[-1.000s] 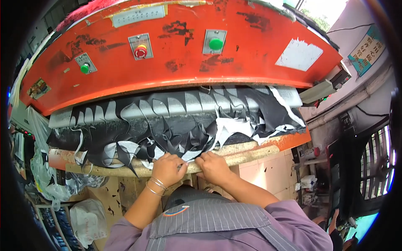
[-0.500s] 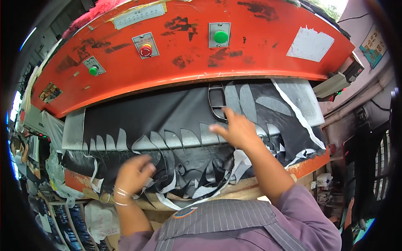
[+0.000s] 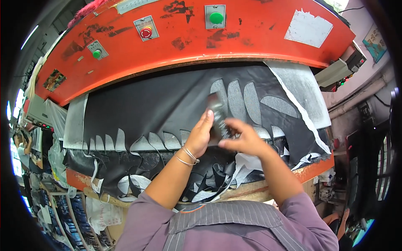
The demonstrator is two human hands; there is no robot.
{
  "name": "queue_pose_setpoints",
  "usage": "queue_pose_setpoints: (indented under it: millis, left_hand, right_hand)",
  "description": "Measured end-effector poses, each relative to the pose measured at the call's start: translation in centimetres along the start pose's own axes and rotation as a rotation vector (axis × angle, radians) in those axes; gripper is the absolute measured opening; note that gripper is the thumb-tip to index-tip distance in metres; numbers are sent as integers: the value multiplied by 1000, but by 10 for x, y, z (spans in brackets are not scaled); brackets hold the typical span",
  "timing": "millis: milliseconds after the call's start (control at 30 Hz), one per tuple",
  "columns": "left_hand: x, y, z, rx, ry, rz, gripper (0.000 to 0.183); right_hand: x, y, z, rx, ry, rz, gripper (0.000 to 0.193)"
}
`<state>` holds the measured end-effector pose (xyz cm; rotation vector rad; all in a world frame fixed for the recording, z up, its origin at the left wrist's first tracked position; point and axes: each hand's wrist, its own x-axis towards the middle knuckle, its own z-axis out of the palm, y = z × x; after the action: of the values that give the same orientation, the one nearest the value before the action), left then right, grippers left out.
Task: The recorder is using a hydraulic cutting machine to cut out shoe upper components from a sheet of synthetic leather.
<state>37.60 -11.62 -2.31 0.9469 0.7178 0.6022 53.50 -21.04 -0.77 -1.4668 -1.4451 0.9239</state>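
Note:
Between my two hands, above the black sheet material, is a dark steel cutting die, tilted and smeared by motion. My left hand grips its left side, thumb up along it. At its lower right side, my right hand has bent fingers against it; their exact hold is blurred. Beneath lies the black sheet, leather-like, with several curved blade-shaped openings showing the grey bed. One such opening is just beyond the die. Whether a cut piece sits inside the die I cannot make out.
An orange press beam spans the far side, carrying green buttons and a red button. Black and white offcuts hang along the bed's near edge. A control box stands at right, plastic bags at left.
The die has come up off the sheet, uncovering a blade-shaped opening. My left hand has moved right and up to grip it; my right hand has shifted slightly nearer to me.

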Motion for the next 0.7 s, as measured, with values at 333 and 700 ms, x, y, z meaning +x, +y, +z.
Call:
queue_pose_setpoints:
  millis: [333, 700]
  left_hand:
    - [-31, 2, -71, 176, -160, -220, 45]
    - [-79, 12, -121, 119, -209, -130, 29]
  right_hand:
    - [29, -72, 20, -487, -302, 227, 59]
    - [115, -13, 76, -794, 299, 515, 66]
